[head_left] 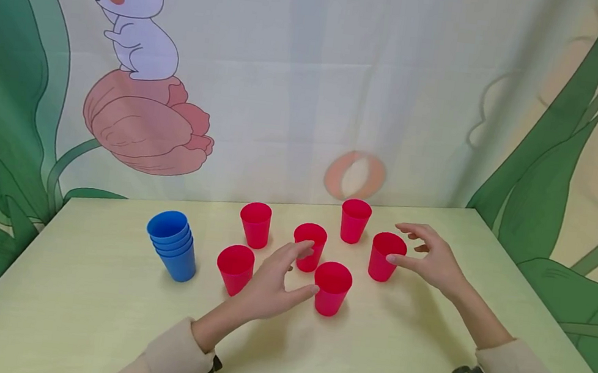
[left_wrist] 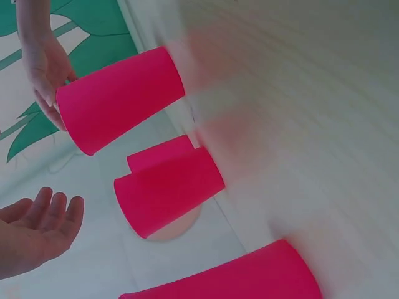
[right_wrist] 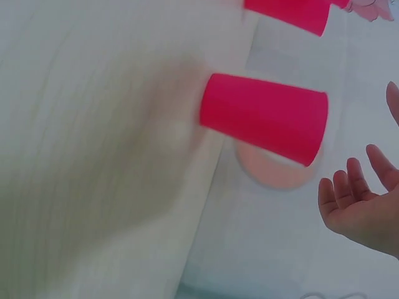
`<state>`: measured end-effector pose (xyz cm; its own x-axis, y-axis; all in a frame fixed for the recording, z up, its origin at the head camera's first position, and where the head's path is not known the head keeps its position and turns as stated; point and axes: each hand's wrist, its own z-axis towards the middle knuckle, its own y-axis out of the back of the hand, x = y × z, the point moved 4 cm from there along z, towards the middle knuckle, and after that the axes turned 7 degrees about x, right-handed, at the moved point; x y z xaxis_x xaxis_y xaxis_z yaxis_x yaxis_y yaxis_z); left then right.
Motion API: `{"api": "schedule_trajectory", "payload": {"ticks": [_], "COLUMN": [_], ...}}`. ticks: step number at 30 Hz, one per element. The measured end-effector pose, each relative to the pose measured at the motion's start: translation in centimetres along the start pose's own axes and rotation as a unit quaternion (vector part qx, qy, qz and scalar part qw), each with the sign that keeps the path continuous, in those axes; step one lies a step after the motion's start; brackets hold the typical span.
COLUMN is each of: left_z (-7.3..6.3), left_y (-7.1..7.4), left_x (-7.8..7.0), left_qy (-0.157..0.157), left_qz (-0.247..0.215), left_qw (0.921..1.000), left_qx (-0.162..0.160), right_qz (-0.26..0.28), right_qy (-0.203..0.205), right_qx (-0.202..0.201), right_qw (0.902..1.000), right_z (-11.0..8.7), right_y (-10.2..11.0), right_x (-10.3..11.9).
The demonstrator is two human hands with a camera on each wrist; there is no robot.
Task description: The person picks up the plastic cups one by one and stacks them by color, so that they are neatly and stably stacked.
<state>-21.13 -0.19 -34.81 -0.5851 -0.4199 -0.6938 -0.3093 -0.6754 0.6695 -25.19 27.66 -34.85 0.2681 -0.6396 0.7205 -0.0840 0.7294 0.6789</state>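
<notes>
At the centre of the head view, the front red cup (head_left: 331, 301) stands upright on the desk (head_left: 68, 314), just right of the left hand (head_left: 271, 288), which is nearer it; thumb and fingers are spread apart. The right hand (head_left: 431, 263), likewise spread, is just beside the right-hand red cup (head_left: 380, 265). I cannot tell whether either of the 2 thumbs touches. Only the head view shows the blue cup stack (head_left: 177, 259), left of centre.

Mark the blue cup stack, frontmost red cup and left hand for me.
Blue cup stack (head_left: 175, 249): head view, side of the nested cups.
Frontmost red cup (head_left: 330, 295): head view, outer wall.
Left hand (head_left: 270, 286): head view, back of hand.
</notes>
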Motion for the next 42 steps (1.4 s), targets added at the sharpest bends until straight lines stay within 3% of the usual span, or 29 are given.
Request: {"api": "schedule_trajectory", "payload": {"ticks": [7, 15, 28, 36, 42], "left_z": [1.3, 2.4, 3.6, 3.8, 3.8], "left_y": [-0.8, -2.0, -3.7, -3.8, -3.8], "left_x": [-0.3, 0.2, 1.2, 1.4, 1.4], "left_qy": [0.052, 0.109, 0.137, 0.143, 0.145], "left_qz": [0.011, 0.019, 0.016, 0.037, 0.036], "left_qw": [0.998, 0.9909, 0.9831, 0.982, 0.9822], "left_qx": [0.033, 0.077, 0.12, 0.118, 0.113], "right_qz": [0.004, 0.019, 0.065, 0.11, 0.133], "right_qy": [-0.047, -0.07, -0.085, -0.035, -0.034], "right_qx": [0.055, 0.098, 0.105, 0.157, 0.185], "right_qw": [0.9974, 0.9925, 0.9887, 0.9808, 0.9731], "right_z": [1.0, 1.7, 2.4, 2.4, 2.3], "right_y": [0.0, -0.7, -0.7, -0.3, -0.3], "right_x": [-2.2, -3.4, -5.5, -6.2, -6.9]}}
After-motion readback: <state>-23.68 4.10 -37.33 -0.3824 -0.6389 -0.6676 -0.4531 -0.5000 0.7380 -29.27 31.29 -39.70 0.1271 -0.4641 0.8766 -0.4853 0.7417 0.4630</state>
